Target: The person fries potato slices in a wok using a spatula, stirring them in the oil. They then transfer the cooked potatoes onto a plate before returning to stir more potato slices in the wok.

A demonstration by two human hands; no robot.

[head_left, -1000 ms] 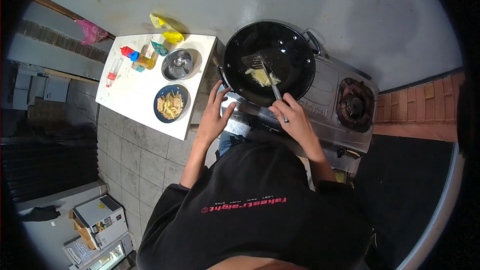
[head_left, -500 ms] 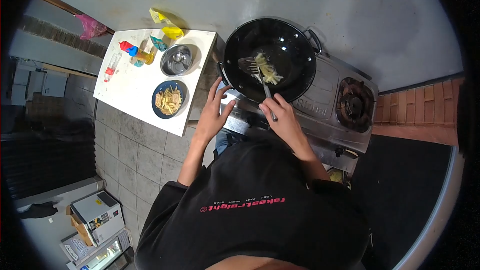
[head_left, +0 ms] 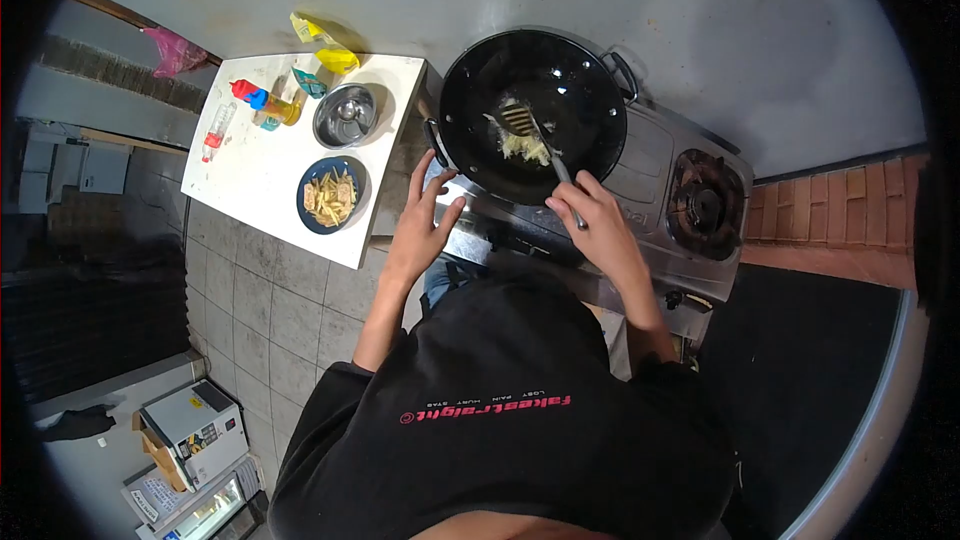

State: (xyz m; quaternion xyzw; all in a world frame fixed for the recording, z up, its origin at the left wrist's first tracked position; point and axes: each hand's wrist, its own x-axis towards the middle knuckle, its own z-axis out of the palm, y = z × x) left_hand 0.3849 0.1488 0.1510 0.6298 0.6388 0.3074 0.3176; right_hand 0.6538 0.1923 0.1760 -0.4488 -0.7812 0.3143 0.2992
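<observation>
My right hand is closed around the handle of a slotted spatula. The spatula's head lies in a black wok, over a clump of pale yellow, frying food in its lower middle. Part of that food is hidden under the slots. My left hand holds nothing, its fingers spread. One fingertip is close to the wok's left handle; whether they touch I cannot tell. The wok sits on a metal gas stove.
Right of the wok is a bare burner. A white table on the left carries a dark plate of fries, a steel bowl, a red-and-blue-capped bottle, a clear bottle and a yellow packet.
My right hand has moved right, and the spatula now slants the other way, its head over the food instead of left of it. The food looks more bunched. My left hand has barely moved.
</observation>
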